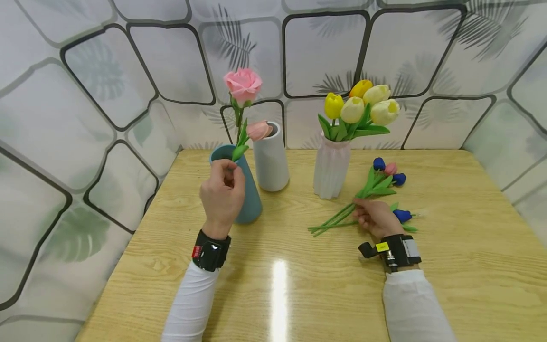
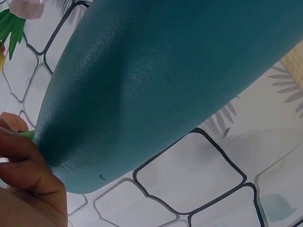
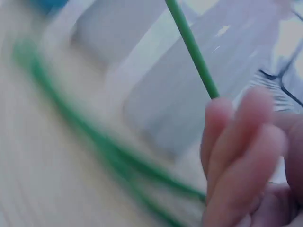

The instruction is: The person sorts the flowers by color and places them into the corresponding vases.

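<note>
My left hand [image 1: 224, 192] is at the rim of the teal vase [image 1: 249, 197], its thumb and fingers pinching the green stem [image 2: 27, 134] of a pink tulip [image 1: 258, 130]. The tulip's head leans right, over a white vase [image 1: 271, 164]. A pink rose [image 1: 242, 86] stands upright out of the teal vase. On the right, my right hand [image 1: 377, 218] pinches a green tulip stem [image 3: 194, 52] in its fingertips. Beside it lie blue tulips [image 1: 399, 179] and a small pink tulip [image 1: 391, 168], stems crossing toward the left. Another blue tulip [image 1: 402, 216] shows behind this hand.
A pleated white-pink vase [image 1: 331, 171] holds yellow and cream tulips [image 1: 353, 110], between the white vase and the loose flowers. All stand on a wooden table [image 1: 325, 285] against a patterned backdrop [image 1: 326, 52]. Bright glare streaks the table's front middle.
</note>
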Demonstrator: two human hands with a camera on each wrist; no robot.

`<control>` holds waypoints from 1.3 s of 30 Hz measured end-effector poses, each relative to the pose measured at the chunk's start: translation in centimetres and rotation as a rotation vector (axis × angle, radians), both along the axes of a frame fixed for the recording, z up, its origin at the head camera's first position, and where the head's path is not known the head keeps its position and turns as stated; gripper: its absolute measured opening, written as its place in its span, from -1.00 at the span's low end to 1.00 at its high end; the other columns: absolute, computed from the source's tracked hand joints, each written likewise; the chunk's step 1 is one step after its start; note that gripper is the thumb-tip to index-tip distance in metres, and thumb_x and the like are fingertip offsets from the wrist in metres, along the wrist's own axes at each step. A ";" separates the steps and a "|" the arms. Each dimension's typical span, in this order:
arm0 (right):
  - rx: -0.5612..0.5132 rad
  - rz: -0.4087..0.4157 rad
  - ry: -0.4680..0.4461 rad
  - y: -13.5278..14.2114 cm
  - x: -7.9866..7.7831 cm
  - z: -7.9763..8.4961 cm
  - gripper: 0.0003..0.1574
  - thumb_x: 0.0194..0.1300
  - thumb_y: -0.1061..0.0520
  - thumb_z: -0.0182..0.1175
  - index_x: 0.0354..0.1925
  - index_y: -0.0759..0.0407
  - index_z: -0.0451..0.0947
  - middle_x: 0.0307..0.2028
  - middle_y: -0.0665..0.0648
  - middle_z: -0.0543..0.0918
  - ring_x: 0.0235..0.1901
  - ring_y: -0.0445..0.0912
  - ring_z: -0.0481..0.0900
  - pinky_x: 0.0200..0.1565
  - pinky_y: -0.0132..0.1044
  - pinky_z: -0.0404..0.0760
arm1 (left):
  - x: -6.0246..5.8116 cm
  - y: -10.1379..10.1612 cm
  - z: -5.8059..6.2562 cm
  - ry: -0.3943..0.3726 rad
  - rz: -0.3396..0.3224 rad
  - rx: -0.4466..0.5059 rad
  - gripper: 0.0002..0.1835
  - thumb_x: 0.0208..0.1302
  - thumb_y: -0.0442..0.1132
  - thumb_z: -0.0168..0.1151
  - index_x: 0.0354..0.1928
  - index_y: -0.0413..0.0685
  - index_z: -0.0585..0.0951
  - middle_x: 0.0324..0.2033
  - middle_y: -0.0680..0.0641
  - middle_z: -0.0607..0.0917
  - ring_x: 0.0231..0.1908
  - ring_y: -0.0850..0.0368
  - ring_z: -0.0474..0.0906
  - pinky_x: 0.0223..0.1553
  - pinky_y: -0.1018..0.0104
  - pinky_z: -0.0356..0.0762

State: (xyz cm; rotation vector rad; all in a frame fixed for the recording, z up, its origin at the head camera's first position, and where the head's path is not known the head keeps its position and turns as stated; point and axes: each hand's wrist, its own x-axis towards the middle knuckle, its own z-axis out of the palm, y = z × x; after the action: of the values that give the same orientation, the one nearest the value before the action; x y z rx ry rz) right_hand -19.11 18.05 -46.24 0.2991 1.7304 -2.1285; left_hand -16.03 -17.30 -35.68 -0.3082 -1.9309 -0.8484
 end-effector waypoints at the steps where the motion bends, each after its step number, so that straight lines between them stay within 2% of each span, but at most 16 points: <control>1: -0.130 -0.021 -0.001 -0.1 0.0 0.2 -0.74 0.33 0.05 0.08 -0.28 0.24 0.53 -0.66 0.03 0.65 -0.72 -0.22 0.48 -0.73 -0.47 0.46 | 0.0 -0.1 0.0 -0.002 0.002 -0.001 -0.88 0.17 -0.29 0.03 -0.37 -0.21 0.49 -0.77 -0.05 0.49 -0.76 0.22 0.34 -0.79 0.22 0.35; 4: -0.492 -0.061 0.032 -0.8 0.2 1.0 -0.76 0.39 0.13 -0.03 -0.29 0.24 0.51 -0.54 0.14 0.69 -0.60 -0.15 0.58 -0.61 -0.45 0.57 | 0.1 -0.3 0.1 -0.003 0.008 0.001 -0.89 0.17 -0.30 0.02 -0.37 -0.21 0.49 -0.78 -0.05 0.48 -0.76 0.22 0.34 -0.79 0.21 0.33; 6: -0.667 -0.105 0.100 -1.6 0.4 1.8 -0.72 0.41 0.19 -0.08 -0.31 0.28 0.53 -0.48 0.21 0.70 -0.53 -0.10 0.63 -0.53 -0.41 0.62 | 0.1 -0.4 0.2 0.000 0.015 0.008 -0.90 0.17 -0.31 0.02 -0.37 -0.20 0.49 -0.78 -0.05 0.48 -0.77 0.22 0.34 -0.79 0.21 0.33; 8: -0.759 -0.162 0.193 -2.5 0.6 2.7 -0.72 0.40 0.22 -0.08 -0.31 0.32 0.54 -0.44 0.25 0.70 -0.50 -0.06 0.64 -0.49 -0.39 0.65 | 0.1 -0.6 0.3 0.002 0.026 0.012 -0.90 0.18 -0.31 0.02 -0.37 -0.20 0.49 -0.79 -0.05 0.48 -0.77 0.22 0.34 -0.79 0.21 0.33; 10: -0.774 -0.217 0.313 -3.5 1.0 3.7 -0.75 0.39 0.24 -0.08 -0.25 0.35 0.51 -0.42 0.27 0.69 -0.48 -0.03 0.65 -0.47 -0.37 0.65 | 0.0 -0.7 0.3 0.002 0.038 0.013 -0.90 0.18 -0.30 0.03 -0.37 -0.20 0.49 -0.79 -0.05 0.48 -0.77 0.22 0.34 -0.79 0.21 0.33; 13: -0.653 -0.318 0.521 -4.8 1.6 5.1 -0.79 0.36 0.24 -0.05 -0.18 0.40 0.44 -0.45 0.27 0.67 -0.52 -0.01 0.64 -0.49 -0.35 0.66 | 0.0 -0.9 0.3 -0.002 0.051 0.012 -0.89 0.18 -0.29 0.02 -0.35 -0.20 0.49 -0.79 -0.04 0.48 -0.77 0.22 0.34 -0.80 0.21 0.33; 17: -0.349 -0.433 0.790 -6.2 2.4 6.5 -0.75 0.32 0.24 0.01 -0.13 0.45 0.41 -0.46 0.23 0.68 -0.58 0.00 0.63 -0.53 -0.33 0.66 | 0.0 -1.0 0.4 -0.010 0.068 0.014 -0.86 0.18 -0.27 0.03 -0.35 -0.22 0.49 -0.80 -0.04 0.48 -0.77 0.21 0.35 -0.80 0.21 0.32; 19: -0.234 -0.478 0.904 -6.9 2.7 7.1 -0.74 0.30 0.26 0.04 -0.14 0.49 0.42 -0.47 0.22 0.70 -0.60 0.00 0.62 -0.55 -0.33 0.65 | 0.1 -1.0 0.3 -0.012 0.073 0.016 -0.85 0.18 -0.26 0.03 -0.35 -0.23 0.48 -0.80 -0.05 0.48 -0.77 0.21 0.35 -0.80 0.21 0.32; 23: -0.122 -0.525 1.128 -8.6 3.1 8.5 -0.82 0.25 0.38 0.08 -0.22 0.55 0.43 -0.50 0.26 0.70 -0.63 0.02 0.62 -0.56 -0.35 0.65 | 0.1 -0.6 0.2 -0.003 0.033 0.005 -0.86 0.18 -0.27 0.02 -0.36 -0.23 0.47 -0.79 -0.05 0.49 -0.77 0.22 0.35 -0.80 0.22 0.33; 26: -0.028 -0.541 1.271 -9.9 3.3 9.6 -0.87 0.21 0.44 0.08 -0.26 0.57 0.44 -0.49 0.27 0.69 -0.62 0.00 0.61 -0.53 -0.39 0.64 | 0.1 0.5 -0.1 -0.011 -0.040 -0.018 -0.89 0.17 -0.31 0.01 -0.37 -0.23 0.47 -0.75 -0.07 0.53 -0.74 0.23 0.37 -0.77 0.22 0.38; 29: 0.045 -0.545 1.363 -11.1 3.1 10.6 -0.88 0.19 0.45 0.08 -0.28 0.58 0.46 -0.46 0.31 0.67 -0.58 -0.01 0.61 -0.46 -0.41 0.63 | 0.2 2.1 -0.6 -0.100 -0.115 -0.047 -0.91 0.17 -0.35 0.01 -0.32 -0.23 0.46 -0.61 -0.11 0.59 -0.63 0.22 0.45 -0.67 0.23 0.49; 31: 0.077 -0.536 1.406 -11.7 2.6 11.4 -0.88 0.19 0.46 0.08 -0.29 0.58 0.46 -0.44 0.35 0.65 -0.55 0.01 0.61 -0.42 -0.40 0.63 | 0.2 3.5 -1.2 -0.214 -0.160 -0.056 -0.85 0.17 -0.35 0.03 -0.22 -0.25 0.44 -0.44 -0.17 0.60 -0.49 0.15 0.50 -0.54 0.20 0.56; 33: 0.121 -0.517 1.442 -12.2 1.9 12.0 -0.88 0.20 0.45 0.08 -0.27 0.56 0.47 -0.42 0.38 0.64 -0.52 0.02 0.61 -0.39 -0.38 0.63 | 0.1 4.7 -2.0 -0.348 -0.194 -0.059 -0.69 0.16 -0.36 0.05 -0.04 -0.28 0.36 -0.18 -0.27 0.53 -0.26 0.06 0.50 -0.32 0.14 0.59; 36: 0.194 -0.473 1.487 -13.0 0.7 12.9 -0.87 0.18 0.46 0.10 -0.25 0.52 0.49 -0.40 0.38 0.63 -0.49 0.02 0.61 -0.35 -0.37 0.63 | -0.5 6.3 -3.5 -0.479 -0.209 -0.014 -0.37 0.12 -0.37 0.10 0.21 -0.35 0.11 0.13 -0.42 0.23 0.09 -0.13 0.26 0.02 -0.03 0.44; 39: 0.269 -0.436 1.530 -13.8 -0.4 13.6 -0.86 0.16 0.45 0.13 -0.25 0.47 0.51 -0.41 0.34 0.63 -0.47 -0.02 0.62 -0.34 -0.34 0.63 | -1.6 7.5 -4.8 -0.512 -0.185 0.085 -0.11 0.07 -0.37 0.14 0.34 -0.32 -0.18 0.29 -0.46 -0.10 0.29 -0.18 -0.14 0.24 -0.12 0.11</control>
State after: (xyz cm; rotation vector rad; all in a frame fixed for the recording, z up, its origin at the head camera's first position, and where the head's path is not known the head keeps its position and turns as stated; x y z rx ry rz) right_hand -19.53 4.29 -32.61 -1.3781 2.8611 -2.5553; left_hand -17.66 -9.80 -40.50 -0.2349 -2.3523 -1.2179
